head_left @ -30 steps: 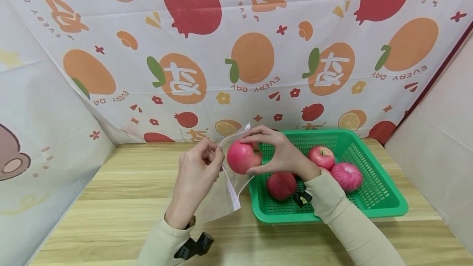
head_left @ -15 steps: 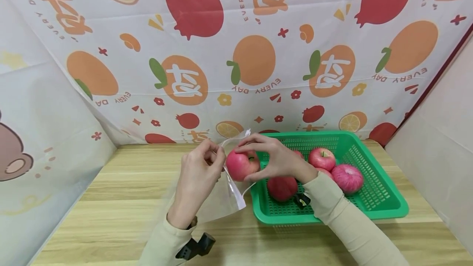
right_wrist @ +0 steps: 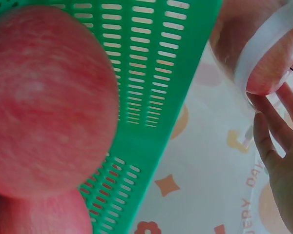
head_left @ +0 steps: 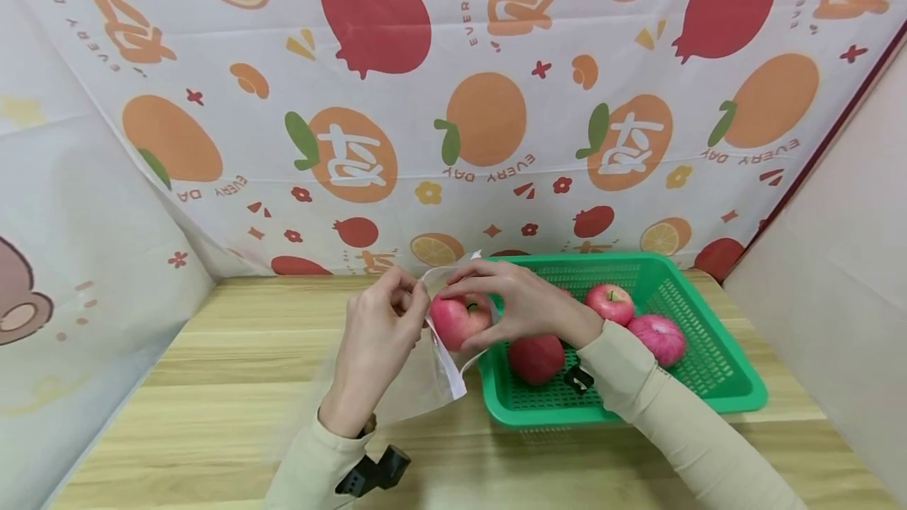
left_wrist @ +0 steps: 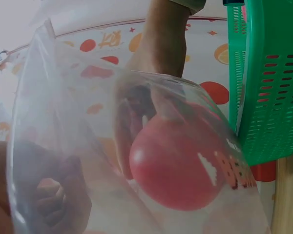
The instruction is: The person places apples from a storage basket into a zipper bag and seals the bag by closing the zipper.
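above the tabletop [head_left: 212, 415], beside the green basket [head_left: 708, 384], my left hand [head_left: 375, 337] pinched the clear bag [head_left: 425, 384] mouth while my right hand [head_left: 524, 301] gripped the apple [head_left: 457, 319], halfway inside it.

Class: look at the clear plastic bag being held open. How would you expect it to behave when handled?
The clear bag is probably floppy: it hangs creased below the left hand pinching its rim. It looks very light and thin, since the apple shows through it. It will likely sag and stretch once the right hand lets the apple go.
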`<state>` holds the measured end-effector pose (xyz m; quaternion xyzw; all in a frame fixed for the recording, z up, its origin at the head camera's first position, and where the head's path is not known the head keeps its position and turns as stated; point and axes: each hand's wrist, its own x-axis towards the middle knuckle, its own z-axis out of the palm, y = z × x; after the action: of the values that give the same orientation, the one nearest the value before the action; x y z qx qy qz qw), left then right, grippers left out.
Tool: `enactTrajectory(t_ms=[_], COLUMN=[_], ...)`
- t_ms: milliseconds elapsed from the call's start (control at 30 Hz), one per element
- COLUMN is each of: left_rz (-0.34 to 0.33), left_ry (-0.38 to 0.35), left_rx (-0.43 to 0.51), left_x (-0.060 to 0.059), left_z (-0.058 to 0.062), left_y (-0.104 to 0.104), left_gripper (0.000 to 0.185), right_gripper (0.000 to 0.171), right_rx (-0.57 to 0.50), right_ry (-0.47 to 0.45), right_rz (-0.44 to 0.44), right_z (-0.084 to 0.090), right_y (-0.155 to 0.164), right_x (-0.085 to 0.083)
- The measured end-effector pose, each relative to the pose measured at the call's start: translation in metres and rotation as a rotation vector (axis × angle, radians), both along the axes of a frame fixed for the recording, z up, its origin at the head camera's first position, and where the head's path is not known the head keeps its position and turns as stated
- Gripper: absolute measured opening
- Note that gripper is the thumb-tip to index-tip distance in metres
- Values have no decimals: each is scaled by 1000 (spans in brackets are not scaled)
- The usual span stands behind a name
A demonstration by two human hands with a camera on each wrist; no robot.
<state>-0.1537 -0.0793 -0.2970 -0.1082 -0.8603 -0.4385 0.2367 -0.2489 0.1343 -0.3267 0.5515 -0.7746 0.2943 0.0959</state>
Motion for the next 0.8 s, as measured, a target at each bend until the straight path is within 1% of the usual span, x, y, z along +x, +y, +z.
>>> enactTrajectory(t_ms=[133, 267, 433, 567, 667, 800], left_rz=[-11, -16, 5, 16, 20, 20], left_ry=[3, 9, 33, 44, 45, 43], left_rx=[-1, -5, -19, -21, -14, 4], left_x=[3, 6, 9, 11, 13, 17], left_z=[1, 0, -1, 1, 2, 3], left_y=[-3, -7, -13, -18, -21, -24], left_gripper=[16, 17, 16, 15, 14, 14], right_gripper=[57, 53, 49, 50, 50, 50], right_rx=[-21, -32, -43, -57, -60, -46], right_ry=[30, 19, 9, 2, -16, -35], right_rz=[21, 20, 25, 31, 13, -45], right_z=[6, 10, 13, 17, 20, 21], right_y=[-2, -2, 0, 4, 8, 15], right_x=[1, 4, 8, 8, 7, 4])
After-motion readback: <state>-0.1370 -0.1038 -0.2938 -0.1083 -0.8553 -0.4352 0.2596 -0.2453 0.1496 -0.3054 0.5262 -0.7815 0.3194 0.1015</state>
